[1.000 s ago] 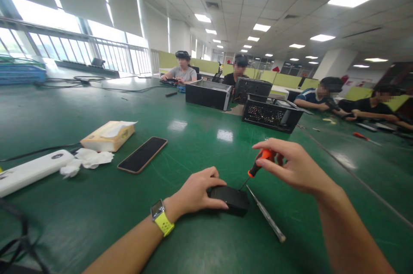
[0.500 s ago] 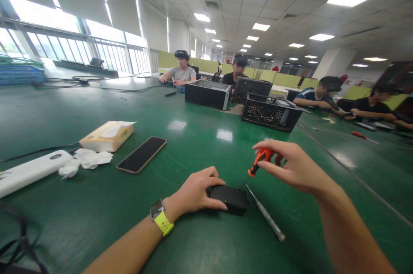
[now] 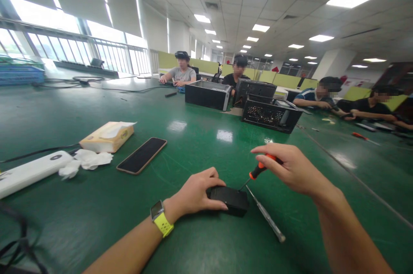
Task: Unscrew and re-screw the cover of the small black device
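Observation:
A small black box-shaped device (image 3: 232, 198) lies on the green tabletop, gripped at its left end between the thumb and fingers of my left hand (image 3: 202, 191). My right hand (image 3: 292, 166) is closed around the orange and black handle of a screwdriver (image 3: 257, 171). The screwdriver leans, its tip at the far upper edge of the black device; what the tip touches is too small to make out. Just right of the device lies a slim metallic rod-like tool (image 3: 266, 214), touching neither hand.
On the left are a phone (image 3: 142, 155), a tissue pack (image 3: 108, 136), crumpled tissues (image 3: 92, 158) and a white power strip (image 3: 35, 173). Open black computer cases (image 3: 206, 95) stand further back. Another orange screwdriver (image 3: 364, 137) lies at right. Several people sit around the table.
My right hand has shifted slightly lower, and the screwdriver handle has tipped further right. My left hand and the black device have stayed in place.

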`<state>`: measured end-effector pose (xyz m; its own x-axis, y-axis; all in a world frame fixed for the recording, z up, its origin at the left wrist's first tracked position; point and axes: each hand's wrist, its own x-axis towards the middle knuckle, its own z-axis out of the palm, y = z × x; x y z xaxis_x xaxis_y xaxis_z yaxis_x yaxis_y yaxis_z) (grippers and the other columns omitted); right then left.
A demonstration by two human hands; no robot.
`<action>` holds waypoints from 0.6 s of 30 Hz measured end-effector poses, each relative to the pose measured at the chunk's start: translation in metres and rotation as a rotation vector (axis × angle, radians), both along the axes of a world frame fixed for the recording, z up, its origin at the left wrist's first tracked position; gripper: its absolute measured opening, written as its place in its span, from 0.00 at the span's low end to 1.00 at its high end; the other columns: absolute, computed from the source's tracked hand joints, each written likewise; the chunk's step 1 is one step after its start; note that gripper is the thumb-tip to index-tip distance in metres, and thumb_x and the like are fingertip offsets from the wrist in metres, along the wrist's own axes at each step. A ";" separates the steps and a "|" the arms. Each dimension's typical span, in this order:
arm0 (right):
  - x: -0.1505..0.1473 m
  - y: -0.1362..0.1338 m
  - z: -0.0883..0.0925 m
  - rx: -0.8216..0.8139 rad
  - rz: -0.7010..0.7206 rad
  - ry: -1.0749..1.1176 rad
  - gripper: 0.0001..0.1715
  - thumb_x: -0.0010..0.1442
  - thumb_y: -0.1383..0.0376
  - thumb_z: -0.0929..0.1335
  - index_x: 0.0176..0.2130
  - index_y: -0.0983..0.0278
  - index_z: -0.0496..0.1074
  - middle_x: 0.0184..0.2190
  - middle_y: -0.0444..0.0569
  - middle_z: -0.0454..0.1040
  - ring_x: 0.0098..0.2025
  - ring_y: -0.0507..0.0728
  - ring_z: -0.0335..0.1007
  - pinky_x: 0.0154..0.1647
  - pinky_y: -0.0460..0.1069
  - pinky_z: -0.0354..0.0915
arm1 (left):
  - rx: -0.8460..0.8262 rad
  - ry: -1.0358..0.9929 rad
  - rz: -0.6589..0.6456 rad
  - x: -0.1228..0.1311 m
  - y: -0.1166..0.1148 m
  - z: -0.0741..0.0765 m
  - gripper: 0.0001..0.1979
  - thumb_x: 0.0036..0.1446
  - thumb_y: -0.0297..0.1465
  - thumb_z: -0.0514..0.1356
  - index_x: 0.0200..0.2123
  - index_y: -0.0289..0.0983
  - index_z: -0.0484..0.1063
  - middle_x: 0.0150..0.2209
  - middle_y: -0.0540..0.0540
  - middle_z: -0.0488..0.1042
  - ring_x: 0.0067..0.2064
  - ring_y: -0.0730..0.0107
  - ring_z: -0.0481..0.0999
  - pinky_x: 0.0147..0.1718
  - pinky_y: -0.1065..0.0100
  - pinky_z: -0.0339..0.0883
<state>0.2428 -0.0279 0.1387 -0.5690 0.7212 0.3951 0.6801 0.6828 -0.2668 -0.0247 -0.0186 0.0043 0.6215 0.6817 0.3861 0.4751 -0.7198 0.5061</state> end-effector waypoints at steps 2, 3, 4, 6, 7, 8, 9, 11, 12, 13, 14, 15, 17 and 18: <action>0.003 -0.002 0.002 0.003 -0.003 0.003 0.16 0.66 0.62 0.65 0.52 0.60 0.75 0.39 0.50 0.80 0.38 0.57 0.75 0.37 0.49 0.68 | -0.001 0.005 0.003 0.000 0.000 0.000 0.27 0.50 0.50 0.69 0.46 0.38 0.77 0.38 0.46 0.68 0.38 0.63 0.71 0.37 0.68 0.66; 0.005 -0.003 0.002 -0.016 -0.005 0.012 0.18 0.64 0.63 0.66 0.53 0.60 0.73 0.39 0.49 0.79 0.37 0.56 0.75 0.36 0.49 0.68 | 0.000 0.005 0.004 0.000 0.000 0.000 0.27 0.50 0.50 0.69 0.46 0.38 0.77 0.38 0.46 0.68 0.38 0.63 0.71 0.37 0.68 0.66; 0.006 -0.004 0.002 -0.045 -0.006 0.035 0.19 0.63 0.63 0.67 0.54 0.60 0.73 0.39 0.49 0.79 0.35 0.56 0.75 0.34 0.48 0.69 | 0.000 0.004 0.004 0.000 0.000 0.000 0.26 0.50 0.50 0.69 0.46 0.38 0.77 0.38 0.46 0.69 0.38 0.63 0.71 0.37 0.68 0.65; 0.005 -0.004 0.000 -0.093 -0.021 0.122 0.17 0.61 0.62 0.69 0.50 0.61 0.75 0.36 0.48 0.80 0.32 0.55 0.75 0.32 0.48 0.69 | -0.001 0.000 0.002 0.000 -0.001 0.000 0.26 0.50 0.50 0.69 0.46 0.38 0.77 0.38 0.46 0.69 0.38 0.64 0.71 0.37 0.68 0.65; 0.003 -0.004 -0.002 -0.109 -0.025 0.171 0.16 0.60 0.62 0.70 0.48 0.62 0.75 0.35 0.48 0.80 0.31 0.54 0.75 0.32 0.47 0.70 | -0.001 -0.002 0.002 0.000 -0.001 -0.001 0.26 0.50 0.49 0.69 0.46 0.38 0.77 0.38 0.47 0.69 0.38 0.64 0.71 0.37 0.68 0.65; 0.001 -0.004 -0.004 -0.120 -0.021 0.212 0.15 0.60 0.61 0.70 0.47 0.63 0.76 0.35 0.48 0.80 0.31 0.54 0.76 0.32 0.47 0.70 | 0.000 -0.005 0.003 0.000 -0.001 -0.001 0.26 0.50 0.49 0.69 0.46 0.38 0.77 0.38 0.46 0.69 0.38 0.64 0.71 0.37 0.68 0.65; -0.002 -0.003 -0.005 -0.128 -0.010 0.239 0.15 0.61 0.61 0.70 0.47 0.63 0.76 0.36 0.48 0.81 0.32 0.54 0.76 0.32 0.47 0.70 | 0.000 -0.007 0.008 0.000 -0.001 -0.001 0.26 0.49 0.49 0.70 0.46 0.38 0.77 0.38 0.46 0.68 0.38 0.64 0.71 0.37 0.68 0.65; -0.007 -0.003 -0.007 -0.120 0.008 0.249 0.16 0.62 0.61 0.69 0.49 0.62 0.76 0.38 0.48 0.81 0.32 0.54 0.76 0.32 0.47 0.70 | -0.003 -0.004 0.014 0.000 -0.001 -0.002 0.26 0.49 0.48 0.70 0.46 0.38 0.77 0.38 0.46 0.68 0.38 0.64 0.71 0.36 0.68 0.65; -0.008 -0.003 -0.008 -0.096 0.000 0.234 0.16 0.61 0.60 0.70 0.49 0.62 0.77 0.37 0.48 0.81 0.32 0.54 0.76 0.31 0.47 0.69 | -0.004 -0.003 0.015 0.000 -0.001 -0.002 0.26 0.48 0.48 0.71 0.46 0.38 0.77 0.38 0.47 0.68 0.38 0.64 0.71 0.36 0.68 0.65; -0.009 -0.003 -0.008 -0.056 -0.025 0.208 0.15 0.61 0.59 0.70 0.46 0.62 0.78 0.34 0.47 0.81 0.30 0.54 0.76 0.30 0.47 0.67 | -0.003 0.000 0.014 0.000 0.000 -0.002 0.26 0.48 0.48 0.71 0.46 0.38 0.77 0.38 0.47 0.68 0.38 0.64 0.71 0.36 0.68 0.65; -0.009 -0.003 -0.008 -0.006 -0.060 0.171 0.13 0.61 0.58 0.71 0.41 0.63 0.80 0.30 0.46 0.81 0.27 0.54 0.74 0.28 0.47 0.65 | -0.003 0.002 0.013 0.000 0.000 -0.001 0.26 0.48 0.47 0.71 0.45 0.38 0.77 0.37 0.47 0.68 0.38 0.64 0.71 0.36 0.69 0.65; -0.009 -0.003 -0.008 0.043 -0.090 0.128 0.13 0.61 0.57 0.70 0.35 0.63 0.80 0.25 0.45 0.79 0.25 0.53 0.72 0.27 0.47 0.63 | -0.002 0.004 0.013 0.000 0.000 -0.001 0.26 0.47 0.47 0.71 0.45 0.38 0.77 0.37 0.47 0.68 0.38 0.64 0.71 0.36 0.69 0.65; -0.007 -0.003 -0.006 0.093 -0.105 0.054 0.18 0.64 0.56 0.68 0.28 0.63 0.78 0.21 0.44 0.75 0.23 0.52 0.69 0.25 0.47 0.60 | -0.003 0.006 0.018 0.000 -0.001 -0.001 0.26 0.47 0.47 0.71 0.45 0.38 0.77 0.37 0.47 0.68 0.38 0.64 0.71 0.36 0.69 0.65; -0.006 -0.003 -0.005 0.092 -0.089 0.032 0.18 0.65 0.57 0.67 0.29 0.63 0.77 0.22 0.45 0.76 0.23 0.52 0.69 0.26 0.47 0.60 | -0.005 0.007 0.020 0.000 -0.001 -0.001 0.26 0.48 0.48 0.71 0.45 0.38 0.78 0.37 0.47 0.68 0.38 0.64 0.71 0.36 0.69 0.65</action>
